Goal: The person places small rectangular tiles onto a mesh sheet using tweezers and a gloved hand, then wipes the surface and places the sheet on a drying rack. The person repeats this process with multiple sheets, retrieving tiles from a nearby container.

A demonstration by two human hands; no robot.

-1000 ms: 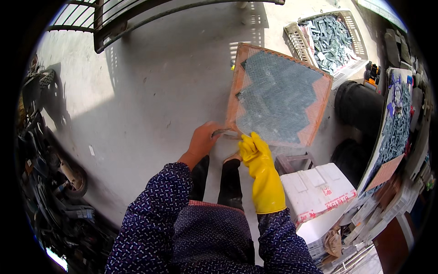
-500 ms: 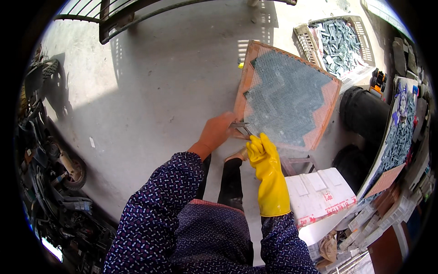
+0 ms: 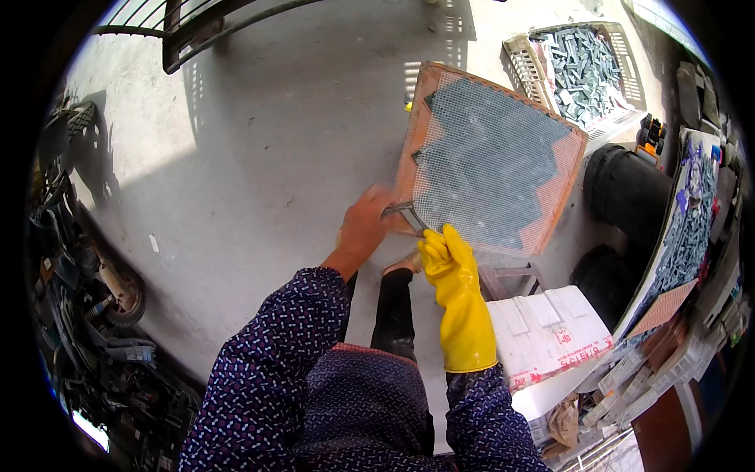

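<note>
My bare left hand (image 3: pixel 366 224) is closed, a slim dark grey piece (image 3: pixel 397 209) jutting from its fingers. A second slim grey piece (image 3: pixel 414 219) slants down from it to the pinched fingertips of my right hand (image 3: pixel 450 259), which wears a long yellow rubber glove. The two pieces meet at an angle; whether they are separate strips or one tool I cannot tell. Just beyond them is a square orange-brown tray (image 3: pixel 406 169), tilted. In it lies a zigzag-edged panel of blue-grey tile strips (image 3: pixel 491 161) under white mesh. Both hands are at its near left corner.
A plastic crate (image 3: pixel 519 67) of loose grey strips stands at the far right. Nearer are black buckets (image 3: pixel 625 189), a white foam box (image 3: pixel 543 330) and a board heaped with strips (image 3: pixel 686 228). Motorcycle parts (image 3: pixel 110 307) line the left; a metal rack (image 3: pixel 177 39) is at the back.
My left hand has moved slightly left and up, its fingers shifting. The grey pieces now form a wider angle. Much of the scene has shifted slightly left in view.
</note>
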